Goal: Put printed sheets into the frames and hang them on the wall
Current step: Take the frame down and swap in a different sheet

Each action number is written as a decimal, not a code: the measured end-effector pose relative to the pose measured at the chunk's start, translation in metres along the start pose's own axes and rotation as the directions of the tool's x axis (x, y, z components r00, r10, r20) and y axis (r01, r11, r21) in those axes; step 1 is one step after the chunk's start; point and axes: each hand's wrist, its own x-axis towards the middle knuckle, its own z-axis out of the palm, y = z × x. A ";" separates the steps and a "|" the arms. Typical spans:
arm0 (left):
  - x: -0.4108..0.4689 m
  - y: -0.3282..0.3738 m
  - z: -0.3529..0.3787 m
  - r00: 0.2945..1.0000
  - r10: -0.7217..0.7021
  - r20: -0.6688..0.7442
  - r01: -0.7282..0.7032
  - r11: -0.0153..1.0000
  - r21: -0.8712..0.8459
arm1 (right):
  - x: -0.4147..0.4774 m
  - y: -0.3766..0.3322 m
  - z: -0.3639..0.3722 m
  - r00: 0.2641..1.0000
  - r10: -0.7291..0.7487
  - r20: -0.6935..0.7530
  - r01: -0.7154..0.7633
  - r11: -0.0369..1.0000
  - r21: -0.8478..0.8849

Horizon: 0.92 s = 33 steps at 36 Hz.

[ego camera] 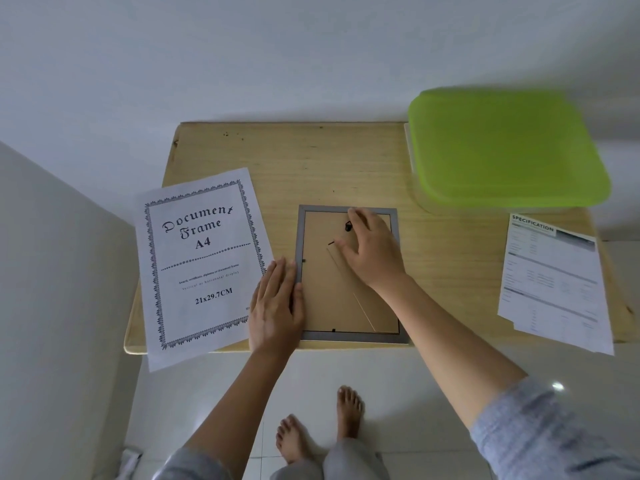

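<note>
Grey frame (353, 337) face down on the wooden counter (311, 161), in the middle, close to the near edge, brown backing board (325, 296) facing up. Left hand (275, 308) laid flat along the frame's left rail, fingers (282, 271) straight and pressed together, pointing toward the far side. Outer edge of that hand overlapping the right margin of a printed sheet (204, 265). Right hand (372, 252) resting on the upper part of the backing board, fingers (358, 220) loosely bent and slightly spread, tips on the board beside a small black hanger clip (348, 226), nothing pinched. Thumb close to a small dark tab at the top of the fold-out stand (360, 306).

Printed sheet just left of the frame, ornate border, headed "Document Frame A4", near end hanging past the counter's edge. On the right, well apart from the frame, loosely stacked pages headed "SPECIFICATION" (554, 285), likewise overhanging the near edge. At the far right corner, a container under a lime-green lid (502, 147), blurred. Below the counter, bare feet (349, 410) on a pale tiled floor (207, 393).
</note>
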 end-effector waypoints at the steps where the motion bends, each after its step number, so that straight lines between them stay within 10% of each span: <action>1: 0.000 0.000 0.000 1.000 0.002 -0.004 -0.002 1.000 0.001 | 0.000 0.000 0.001 1.000 0.001 0.001 -0.001 1.000 -0.002; 33: -0.001 0.000 0.003 0.999 0.014 -0.030 -0.014 1.000 0.016 | 0.001 -0.003 -0.001 1.000 0.013 0.023 -0.013 1.000 0.017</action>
